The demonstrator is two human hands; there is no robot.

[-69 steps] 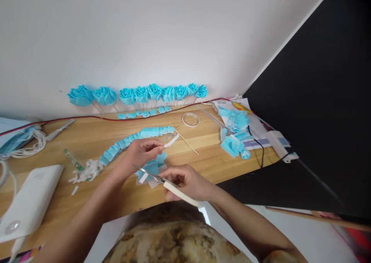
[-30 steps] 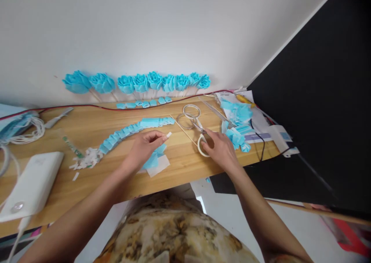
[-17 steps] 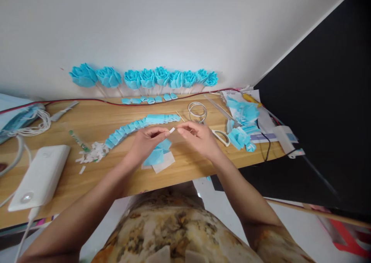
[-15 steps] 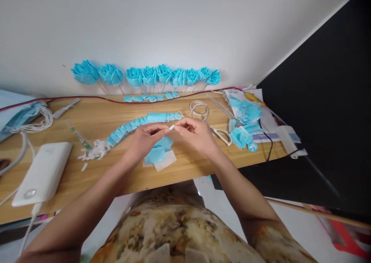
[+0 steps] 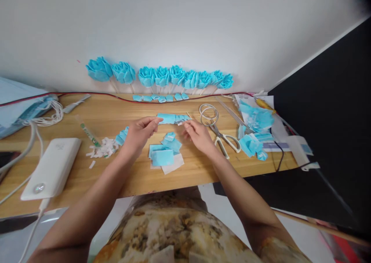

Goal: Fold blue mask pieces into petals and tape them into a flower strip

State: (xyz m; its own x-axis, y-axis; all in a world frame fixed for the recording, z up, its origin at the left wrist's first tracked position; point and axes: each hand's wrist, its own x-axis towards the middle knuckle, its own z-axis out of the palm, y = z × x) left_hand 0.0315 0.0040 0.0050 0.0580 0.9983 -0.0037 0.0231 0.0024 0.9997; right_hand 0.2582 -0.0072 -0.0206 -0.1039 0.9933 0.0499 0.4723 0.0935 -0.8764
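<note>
Hands have come apart since the last earlier frame, when they met at the white piece (image 5: 179, 123); it's now at the right hand's side, and the left hand (image 5: 139, 134) sits off to the left. Right hand (image 5: 199, 136): thumb and forefinger brought close, seemingly pinching the piece's near end. Left hand: fingers curled, thumb near forefinger; can't tell whether it holds anything thin. Key relation: white piece lies just left of the right fingertips, short long axis roughly sideways, in line with the gap between hands; right hand clearly nearer. Blue strip row (image 5: 166, 118) shows right behind that gap, also running sideways. Loose blue sheets (image 5: 162, 157) lie nearer the body on the table (image 5: 139, 183); scissors (image 5: 222, 138) right of right hand.
</note>
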